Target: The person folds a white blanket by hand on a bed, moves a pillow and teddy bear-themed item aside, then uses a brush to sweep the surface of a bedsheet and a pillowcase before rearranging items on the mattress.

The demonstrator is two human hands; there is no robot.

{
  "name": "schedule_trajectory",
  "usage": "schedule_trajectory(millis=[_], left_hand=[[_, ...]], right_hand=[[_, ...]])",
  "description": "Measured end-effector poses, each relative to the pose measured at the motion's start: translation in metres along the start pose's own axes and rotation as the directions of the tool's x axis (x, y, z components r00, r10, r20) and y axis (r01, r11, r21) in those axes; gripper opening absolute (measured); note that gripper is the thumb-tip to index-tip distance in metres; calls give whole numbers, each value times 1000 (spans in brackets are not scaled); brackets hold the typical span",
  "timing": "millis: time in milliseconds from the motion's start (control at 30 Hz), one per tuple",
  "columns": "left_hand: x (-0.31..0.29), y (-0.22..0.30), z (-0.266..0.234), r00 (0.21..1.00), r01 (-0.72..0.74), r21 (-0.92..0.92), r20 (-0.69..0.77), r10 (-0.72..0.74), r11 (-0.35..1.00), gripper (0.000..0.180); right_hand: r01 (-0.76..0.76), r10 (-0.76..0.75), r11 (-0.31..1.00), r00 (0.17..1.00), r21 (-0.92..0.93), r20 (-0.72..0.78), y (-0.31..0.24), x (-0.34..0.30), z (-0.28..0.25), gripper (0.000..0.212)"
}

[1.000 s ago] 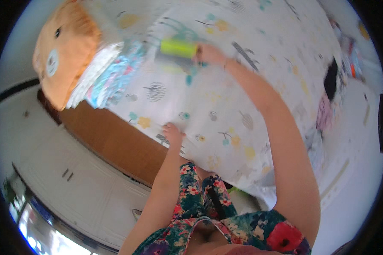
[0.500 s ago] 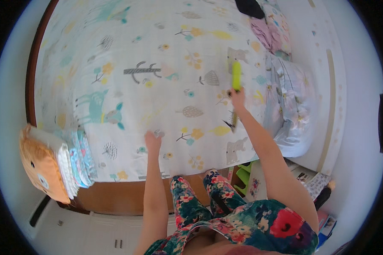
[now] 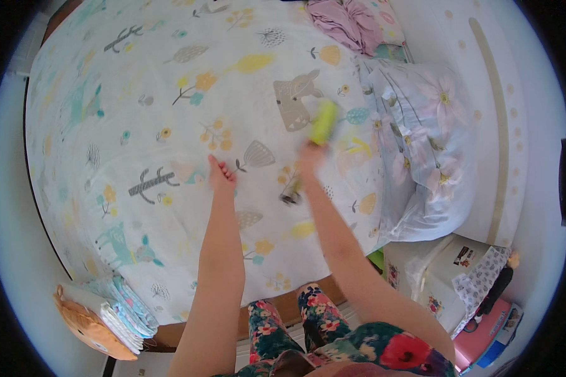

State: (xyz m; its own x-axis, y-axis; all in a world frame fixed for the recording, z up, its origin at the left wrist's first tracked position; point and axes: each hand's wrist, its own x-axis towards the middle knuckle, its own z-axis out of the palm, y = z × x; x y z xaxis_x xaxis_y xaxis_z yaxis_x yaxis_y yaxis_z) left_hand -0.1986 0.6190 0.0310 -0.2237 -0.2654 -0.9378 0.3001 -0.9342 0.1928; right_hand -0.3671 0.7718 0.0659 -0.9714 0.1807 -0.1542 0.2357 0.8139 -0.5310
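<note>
Over the patterned bed sheet, my right hand is closed around a lime-green stick-like tool. Its thick bright end sticks out beyond my fist, and a thinner part with a dark tip shows on the other side, near my wrist. Motion blurs the tool, so its exact kind is unclear. Further left, my left hand is low over the sheet or touching it, fingers curled in with nothing visible in them. Grey, yellow and teal animals and plants are printed on the white cloth.
A flowered pillow lies along the right side, with a crumpled pink cloth beyond it. Folded cloths and an orange animal-shaped cushion sit at the near left corner. A white cabinet stands at the near right.
My view has shifted forward and right over the bed. My right hand has swung the lime-green tool leftward, tilting it. My left hand has moved farther forward across the sheet.
</note>
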Motion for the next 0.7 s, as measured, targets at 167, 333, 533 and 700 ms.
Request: schedule_trajectory(millis=[167,333,533,700], left_hand=[[26,-31,21,995,61,5,77,-62,998,47],[5,-7,25,994,52,14,94,-53,999,48],[-3,17,28,991,-20,72,-133,30,997,46],[-8,18,37,991,-38,65,-125,46,997,46]], right_hand=[[172,-497,836,639,522,586,-247,-42,86,32],[105,-543,751,660,651,520,-276,-13,46,32],[143,-142,985,990,100,-19,-114,149,-63,26],[132,-167,965,976,227,142,-153,132,42,22]])
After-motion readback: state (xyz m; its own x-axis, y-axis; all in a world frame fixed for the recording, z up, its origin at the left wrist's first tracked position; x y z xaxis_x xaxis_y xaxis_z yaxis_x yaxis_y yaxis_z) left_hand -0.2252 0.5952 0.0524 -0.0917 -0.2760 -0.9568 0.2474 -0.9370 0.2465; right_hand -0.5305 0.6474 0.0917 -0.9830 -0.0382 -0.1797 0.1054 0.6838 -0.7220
